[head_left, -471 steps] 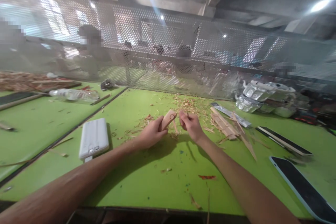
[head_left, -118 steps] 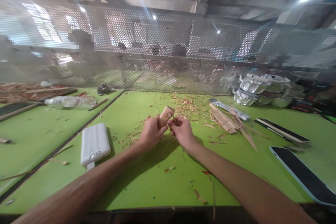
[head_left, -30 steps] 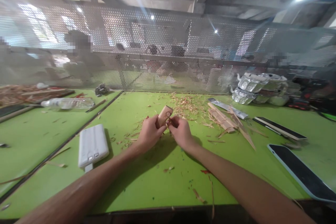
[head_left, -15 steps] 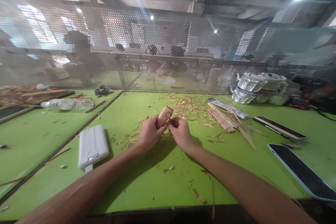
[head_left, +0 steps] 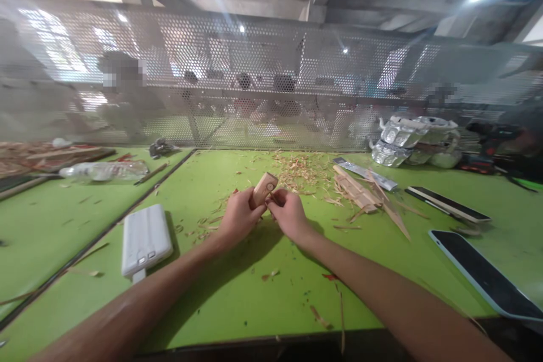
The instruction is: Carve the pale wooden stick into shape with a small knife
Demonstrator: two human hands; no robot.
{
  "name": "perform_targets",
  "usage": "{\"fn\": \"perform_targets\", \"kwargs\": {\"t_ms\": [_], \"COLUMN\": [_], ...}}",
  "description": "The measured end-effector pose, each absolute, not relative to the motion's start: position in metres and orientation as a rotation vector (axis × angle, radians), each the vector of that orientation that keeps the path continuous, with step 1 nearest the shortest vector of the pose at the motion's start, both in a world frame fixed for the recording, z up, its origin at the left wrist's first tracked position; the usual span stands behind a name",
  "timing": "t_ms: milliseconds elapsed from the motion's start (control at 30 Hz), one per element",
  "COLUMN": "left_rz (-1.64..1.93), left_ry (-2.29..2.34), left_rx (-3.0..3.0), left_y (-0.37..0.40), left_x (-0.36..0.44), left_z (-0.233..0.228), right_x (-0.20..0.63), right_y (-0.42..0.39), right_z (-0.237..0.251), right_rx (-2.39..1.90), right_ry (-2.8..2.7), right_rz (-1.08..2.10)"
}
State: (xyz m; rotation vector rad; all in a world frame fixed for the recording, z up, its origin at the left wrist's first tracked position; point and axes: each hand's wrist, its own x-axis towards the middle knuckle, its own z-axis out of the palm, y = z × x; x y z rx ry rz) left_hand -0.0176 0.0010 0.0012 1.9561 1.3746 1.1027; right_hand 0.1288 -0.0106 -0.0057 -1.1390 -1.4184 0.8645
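My left hand [head_left: 238,216] grips a small pale wooden block [head_left: 263,187] with a circle marked on its end face, held tilted above the green table [head_left: 254,294]. My right hand [head_left: 289,214] is closed beside the block, its fingertips pressed against the block's lower side; whatever thin thing it pinches is too small to make out. Wood shavings [head_left: 297,167] lie scattered on the table just beyond both hands.
A white power bank [head_left: 145,240] lies to the left. Wooden slats [head_left: 358,195] and a metal strip [head_left: 367,173] lie right of the hands, then two phones [head_left: 447,203] [head_left: 483,274]. Foil containers [head_left: 413,138] sit by the perforated metal screen [head_left: 271,79]. A plastic bottle [head_left: 104,169] lies far left. People sit behind the screen.
Both hands stay together on the block with only slight shifts. The view has drifted a little to the right.
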Motion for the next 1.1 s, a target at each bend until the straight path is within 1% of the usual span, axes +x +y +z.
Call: {"fn": "perform_targets", "kwargs": {"t_ms": [233,400,533,767,900,1100], "left_rz": [1.105,1.118,1.064,1.039,1.03,0.847], "left_ry": [1.302,1.295,1.29,1.346,1.242,0.956], "left_rx": [1.836,1.805,1.839,1.869,1.777,1.537], "left_y": [0.0,0.002,0.004,0.013,0.014,0.002], "left_x": [-0.02,-0.022,-0.022,-0.024,-0.024,-0.021], "left_z": [0.006,0.005,0.003,0.001,0.003,0.012], "right_x": [0.151,0.187,0.197,0.176,0.163,0.158], "right_y": [0.001,0.025,0.033,0.014,0.001,-0.002], "right_z": [0.001,0.008,0.01,0.016,0.016,0.009], "right_rx": [-1.219,-1.333,-1.325,-1.141,-1.06,-1.019], "right_ry": [-1.362,-1.147,-1.11,-1.452,-1.655,-1.852], "right_rz": [0.766,0.578,0.576,0.532,0.512,0.232]}}
